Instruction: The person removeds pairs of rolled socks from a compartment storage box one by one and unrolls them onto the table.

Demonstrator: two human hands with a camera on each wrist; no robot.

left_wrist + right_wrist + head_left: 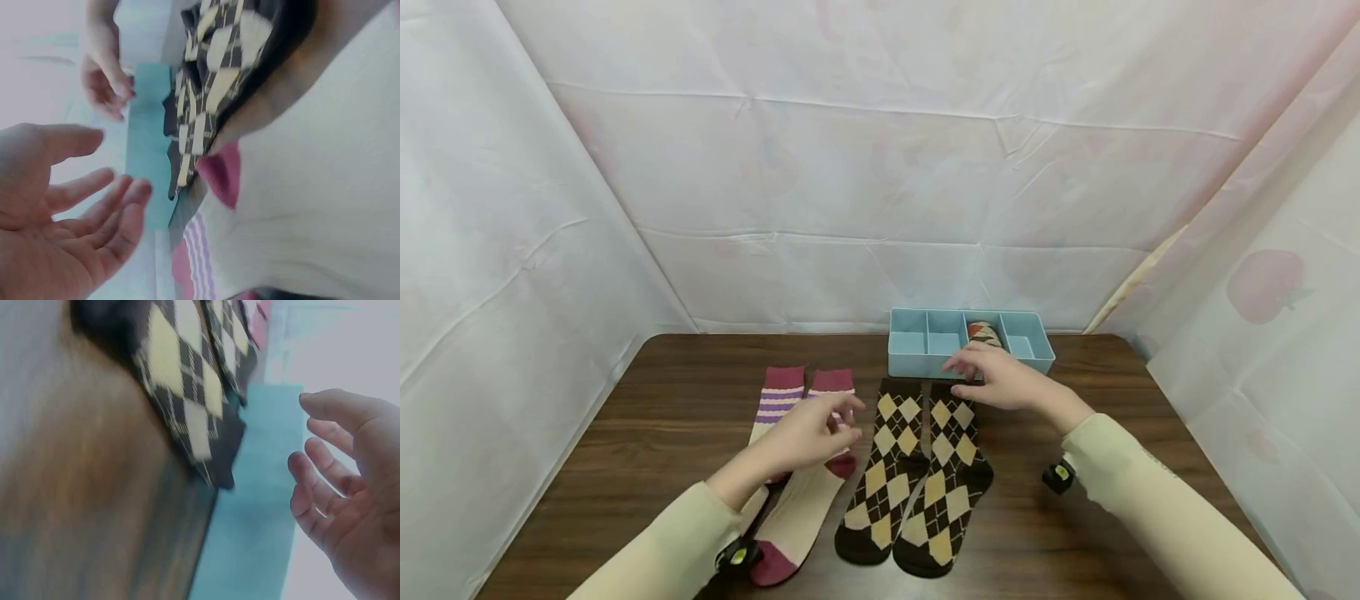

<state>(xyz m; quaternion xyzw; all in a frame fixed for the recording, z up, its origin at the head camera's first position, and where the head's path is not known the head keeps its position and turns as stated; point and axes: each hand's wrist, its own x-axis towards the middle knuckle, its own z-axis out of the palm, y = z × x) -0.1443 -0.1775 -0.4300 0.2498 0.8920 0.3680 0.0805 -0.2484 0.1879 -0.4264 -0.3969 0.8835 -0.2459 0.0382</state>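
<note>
Two brown argyle socks with tan diamonds lie flat side by side, cuffs toward the blue divided box. To their left lies a cream pair of socks with maroon toes and cuffs and purple stripes. Over the cream pair hovers my left hand, fingers loosely bent and holding nothing. My right hand hangs above the right argyle cuff, at the box's front wall, its fingers relaxed. A rolled patterned sock sits in the third compartment of the box, partly hidden behind the right hand.
The dark wooden table runs back to a pale fabric curtain, which also closes in both sides. Black wrist cameras sit at both cuffs.
</note>
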